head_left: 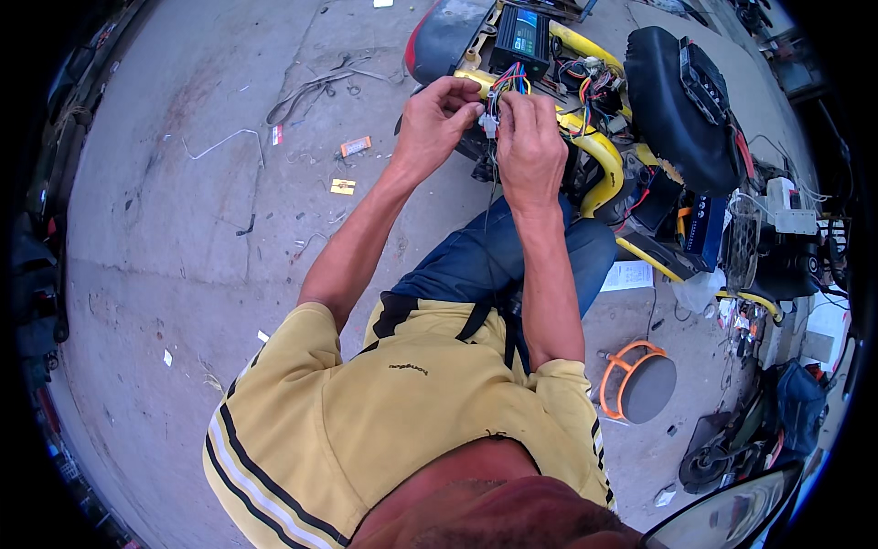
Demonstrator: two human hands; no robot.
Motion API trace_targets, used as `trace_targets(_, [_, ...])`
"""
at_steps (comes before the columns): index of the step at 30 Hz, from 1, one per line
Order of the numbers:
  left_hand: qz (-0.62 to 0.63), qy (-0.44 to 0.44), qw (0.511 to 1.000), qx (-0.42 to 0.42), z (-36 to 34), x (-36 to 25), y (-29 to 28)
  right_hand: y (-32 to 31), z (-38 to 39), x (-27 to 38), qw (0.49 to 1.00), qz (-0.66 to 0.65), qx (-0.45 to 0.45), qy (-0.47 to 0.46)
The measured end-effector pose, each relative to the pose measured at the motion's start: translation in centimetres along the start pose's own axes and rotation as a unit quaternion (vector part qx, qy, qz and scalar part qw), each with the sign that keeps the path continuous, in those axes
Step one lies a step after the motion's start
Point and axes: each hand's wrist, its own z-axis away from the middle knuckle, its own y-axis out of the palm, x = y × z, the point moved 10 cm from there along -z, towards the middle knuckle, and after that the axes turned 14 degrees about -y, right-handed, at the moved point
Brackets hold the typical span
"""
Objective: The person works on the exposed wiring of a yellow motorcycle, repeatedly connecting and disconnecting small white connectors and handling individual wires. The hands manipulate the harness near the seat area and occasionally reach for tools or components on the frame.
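My left hand (435,123) is closed, thumb and index finger pinched beside a bundle of coloured wires (516,80); what they hold is too small to make out. Opposite it, my right hand (532,151) has its fingers closed on wires from that bundle. Between both sets of fingertips hangs a pale plug connector (490,126), and a thin dark wire runs down from there. The bundle leads up to a finned black controller box (521,41) on a vehicle's yellow tube frame (602,169). My right fingers hide part of the wires.
More tangled wires (599,87) lie right of the controller, beside a black seat (672,110). An orange-framed round stool (645,388) stands at my right. On the left floor lie a strap (320,84), a bent wire (224,142) and a small orange box (356,145).
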Motion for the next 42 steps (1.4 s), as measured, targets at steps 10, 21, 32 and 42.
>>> trace_targets(10, [0.003, 0.03, 1.0, 0.01, -0.1, -0.5, 1.0, 0.9, 0.7, -0.4, 0.999, -0.011, 0.036, 0.002])
trace_targets(21, [-0.017, 0.074, 0.997, 0.015, -0.6, -0.1, 1.5, 1.2, 1.2, -0.9, 0.998, -0.028, 0.047, 0.033])
trace_targets(32, [-0.068, 0.121, 0.99, 0.006, -0.2, -0.9, 1.4, 1.4, 1.4, -1.6, 0.994, -0.056, 0.055, 0.07])
trace_targets(42, [0.05, 0.003, 0.998, 0.04, -0.9, 1.0, 1.3, 1.5, 2.4, -1.8, 0.984, -0.114, 0.041, 0.132])
